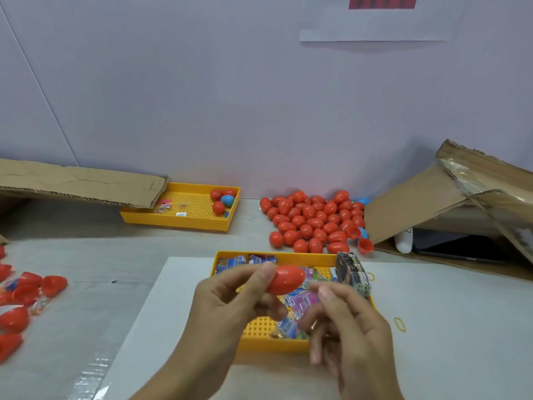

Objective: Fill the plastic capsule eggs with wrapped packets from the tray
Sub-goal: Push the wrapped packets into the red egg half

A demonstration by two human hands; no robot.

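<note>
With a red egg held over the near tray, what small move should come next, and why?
Probably set the closed red egg, pinched by the left hand, onto the pile of closed eggs behind the tray. It looks shut, and the right hand hovers beside it with curled fingers; whether it holds a packet cannot be told.

No lettering can be read anywhere. The wrapped packets (pixel 300 298) in the near tray (pixel 259 339) carry colourful print, and the wall sheet (pixel 372 21) at one o'clock bears a red block; both are illegible.
</note>
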